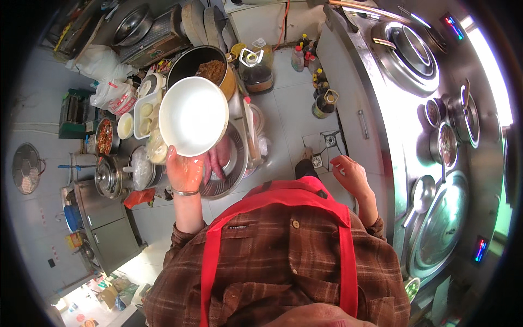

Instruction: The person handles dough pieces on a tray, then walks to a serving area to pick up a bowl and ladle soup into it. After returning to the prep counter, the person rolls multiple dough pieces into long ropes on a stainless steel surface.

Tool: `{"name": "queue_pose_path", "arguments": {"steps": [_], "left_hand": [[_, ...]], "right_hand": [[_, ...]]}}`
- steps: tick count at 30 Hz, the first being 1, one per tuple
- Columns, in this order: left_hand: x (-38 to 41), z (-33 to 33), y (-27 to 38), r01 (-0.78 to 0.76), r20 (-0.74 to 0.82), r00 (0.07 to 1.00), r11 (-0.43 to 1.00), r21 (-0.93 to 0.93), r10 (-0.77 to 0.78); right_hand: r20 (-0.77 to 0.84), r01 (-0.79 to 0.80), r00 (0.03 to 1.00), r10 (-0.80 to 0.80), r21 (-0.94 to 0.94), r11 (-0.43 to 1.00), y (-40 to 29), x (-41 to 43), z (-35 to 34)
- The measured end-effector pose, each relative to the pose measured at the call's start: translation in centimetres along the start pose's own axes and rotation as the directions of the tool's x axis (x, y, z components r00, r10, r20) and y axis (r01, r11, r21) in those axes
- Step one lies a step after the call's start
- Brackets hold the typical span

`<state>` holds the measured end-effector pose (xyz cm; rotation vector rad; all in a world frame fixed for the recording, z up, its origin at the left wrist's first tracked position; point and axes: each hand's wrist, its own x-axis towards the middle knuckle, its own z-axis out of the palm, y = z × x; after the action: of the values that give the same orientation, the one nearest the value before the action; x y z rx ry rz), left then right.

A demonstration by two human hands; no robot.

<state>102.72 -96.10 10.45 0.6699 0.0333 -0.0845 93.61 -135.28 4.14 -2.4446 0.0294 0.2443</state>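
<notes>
My left hand [184, 169] holds a white bowl [194, 116] by its near rim; the inside of the bowl faces the camera and looks bare. Beneath the bowl and partly hidden by it is a metal basin [237, 163] with long reddish-purple pieces [214, 163] in it, which look like sweet potatoes. Just beyond the bowl stands a large pot [231, 77] with a brown, crumbly or paste-like food [212, 71] inside. On the other side, my right hand [347, 173] hangs free over the floor, its fingers a little curled and holding nothing.
Left of the bowl are a white tray [141, 122], a bowl of chopped red food [105, 137] and a lidded metal pot [109, 178]. Oil jugs [257, 77] and sauce bottles [325, 104] stand on the floor ahead. A steel counter [378, 94] with pots, bowls and a ladle [423, 196] runs along the right.
</notes>
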Motion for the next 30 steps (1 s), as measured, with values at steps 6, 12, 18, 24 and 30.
{"name": "queue_pose_path", "arguments": {"steps": [6,12,18,24,30], "left_hand": [[8.9,3.4,-4.3,-0.04,-0.115,0.993,0.992,-0.117,0.027],[16.1,9.7,-7.1,-0.043,-0.105,0.994,0.997,-0.056,0.037],[24.7,10.9,-8.6,0.004,-0.123,0.992,0.997,-0.074,-0.013],[35.4,11.6,-7.5,-0.066,-0.208,0.977,0.99,-0.124,0.039],[43.3,10.4,-4.0,-0.198,-0.215,0.961,0.976,-0.093,0.174]], "right_hand": [[-0.04,0.018,0.999,-0.016,0.039,0.999,4.9,11.0,-5.8],[0.027,0.001,1.0,-0.009,0.277,0.961,9.1,21.7,-10.6],[0.089,0.045,0.986,-0.142,0.674,0.737,9.1,33.0,-12.7],[0.23,-0.152,0.967,-0.11,0.867,0.475,5.3,44.8,-14.6],[0.327,-0.31,0.942,-0.072,0.933,0.184,1.7,58.8,-13.9]]}}
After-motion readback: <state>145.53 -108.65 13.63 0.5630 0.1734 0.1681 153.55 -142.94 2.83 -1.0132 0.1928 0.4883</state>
